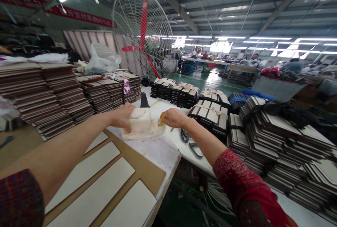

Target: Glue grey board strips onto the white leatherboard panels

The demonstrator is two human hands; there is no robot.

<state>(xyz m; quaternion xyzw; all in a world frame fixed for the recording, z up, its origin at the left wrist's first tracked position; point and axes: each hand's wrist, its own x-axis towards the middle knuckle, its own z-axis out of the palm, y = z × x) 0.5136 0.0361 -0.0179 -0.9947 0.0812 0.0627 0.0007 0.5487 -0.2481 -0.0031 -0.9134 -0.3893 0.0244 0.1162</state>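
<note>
My left hand [125, 116] grips the left side of an off-white, box-shaped block [140, 117], its thumb and fingers spread around it. The block stands on a stained cream pad [142, 134] on the white table. My right hand [172, 117] is closed on a small tool with a yellow handle [163, 116], held low at the block's right side. The tool's working end is hard to make out. A dark pointed object [144, 100] stands upright just behind the block. Grey strap loops [195, 149] lie near my right wrist.
Several pale panels [105, 188] lie on a brown board [155, 176] in front. Tall panel stacks [44, 97] rise at left, tied bundles [209, 113] and dark-edged stacks [276, 142] at right. A large caged fan [143, 34] stands behind. The table's front edge [171, 171] drops away at centre.
</note>
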